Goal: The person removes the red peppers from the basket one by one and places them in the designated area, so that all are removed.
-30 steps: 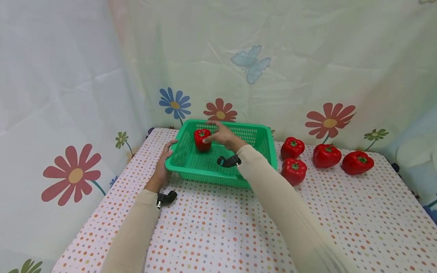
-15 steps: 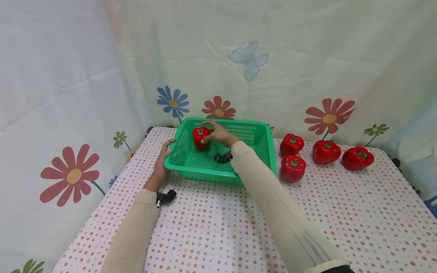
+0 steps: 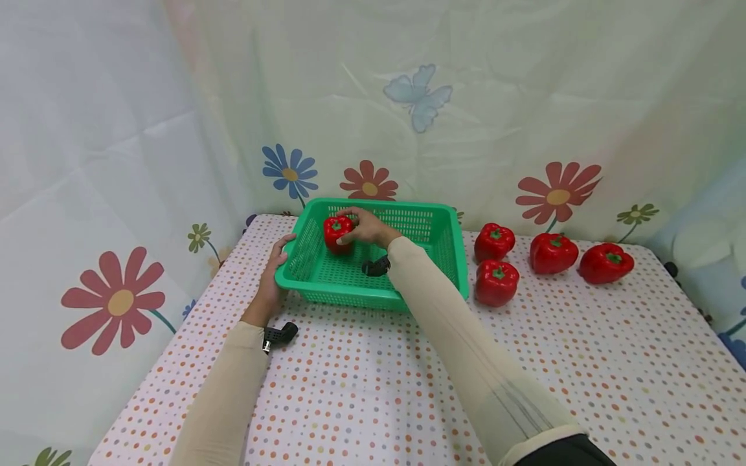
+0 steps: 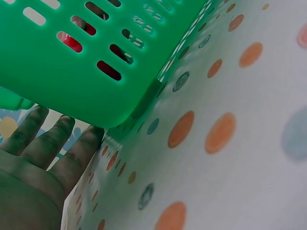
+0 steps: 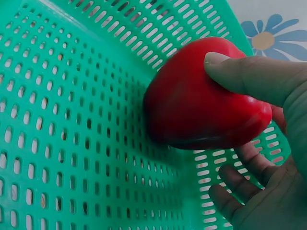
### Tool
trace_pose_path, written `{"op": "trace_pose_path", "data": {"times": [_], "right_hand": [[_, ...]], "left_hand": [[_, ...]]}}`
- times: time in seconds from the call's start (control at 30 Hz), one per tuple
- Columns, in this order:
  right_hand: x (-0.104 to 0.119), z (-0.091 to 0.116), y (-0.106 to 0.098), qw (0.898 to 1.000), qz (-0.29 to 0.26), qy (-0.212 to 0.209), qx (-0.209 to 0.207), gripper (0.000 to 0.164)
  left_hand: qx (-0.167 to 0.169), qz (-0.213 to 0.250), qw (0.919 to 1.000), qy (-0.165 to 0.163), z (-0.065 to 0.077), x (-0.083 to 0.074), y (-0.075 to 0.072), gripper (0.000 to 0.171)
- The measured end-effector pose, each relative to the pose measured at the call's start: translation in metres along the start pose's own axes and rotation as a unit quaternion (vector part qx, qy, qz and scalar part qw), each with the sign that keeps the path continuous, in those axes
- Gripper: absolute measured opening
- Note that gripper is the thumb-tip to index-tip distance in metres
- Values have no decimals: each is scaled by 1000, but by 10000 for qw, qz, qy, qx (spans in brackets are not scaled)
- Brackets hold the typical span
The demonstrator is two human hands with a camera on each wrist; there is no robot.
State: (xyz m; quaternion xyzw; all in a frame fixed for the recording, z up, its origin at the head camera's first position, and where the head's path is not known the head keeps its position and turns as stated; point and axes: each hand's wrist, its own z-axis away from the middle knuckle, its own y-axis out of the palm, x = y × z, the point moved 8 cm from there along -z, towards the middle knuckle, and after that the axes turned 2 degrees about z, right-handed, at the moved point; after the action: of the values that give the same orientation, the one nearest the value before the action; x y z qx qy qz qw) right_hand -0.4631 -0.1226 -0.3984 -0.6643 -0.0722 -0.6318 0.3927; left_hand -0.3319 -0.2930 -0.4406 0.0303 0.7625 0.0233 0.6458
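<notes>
A red bell pepper (image 3: pixel 337 234) stands upright in the left part of a green plastic basket (image 3: pixel 350 296). My right hand (image 3: pixel 367 229) reaches into the basket and grips the pepper from the right. In the right wrist view the thumb presses on the pepper (image 5: pixel 196 100), a finger goes out of sight behind it, and the other fingers are spread below. My left hand (image 3: pixel 271 278) is at the basket's left side. As the left wrist view shows, its straight fingers (image 4: pixel 48 139) touch the basket wall (image 4: pixel 53 81).
Several more red bell peppers lie right of the basket; the nearest one (image 3: pixel 497 283) is close to its right wall. A dotted cloth covers the table (image 3: pixel 350 388). A floral curtain (image 3: pixel 466 129) hangs behind and at the left.
My right hand has shifted slightly left, its thumb and fingers closing around the pepper. The left hand stays at the basket's side. The head view has tilted a little.
</notes>
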Motion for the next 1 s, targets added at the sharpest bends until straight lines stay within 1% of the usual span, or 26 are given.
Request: {"op": "trace_pose_path", "data": {"times": [0.17,0.33,0.43,0.6,0.8,1.0], "right_hand": [[0,2,0,9999,57,0,154,68],[-1,6,0,9998,85,37,162,67],[-4,8,1,9995,-17,150,261,67],[-9,10,5,9975,-345,360,493,67],[-8,10,7,9969,-490,320,527,66],[-5,10,9,9983,-292,176,473,68]], "left_hand": [[-37,30,10000,42,-2,-1,1,50],[24,36,10000,54,-5,-2,4,51],[47,80,9999,37,-6,-1,5,51],[56,116,9999,34,-6,-1,7,50],[95,98,9999,39,-7,0,9,51],[76,192,9997,106,-6,0,9,51]]}}
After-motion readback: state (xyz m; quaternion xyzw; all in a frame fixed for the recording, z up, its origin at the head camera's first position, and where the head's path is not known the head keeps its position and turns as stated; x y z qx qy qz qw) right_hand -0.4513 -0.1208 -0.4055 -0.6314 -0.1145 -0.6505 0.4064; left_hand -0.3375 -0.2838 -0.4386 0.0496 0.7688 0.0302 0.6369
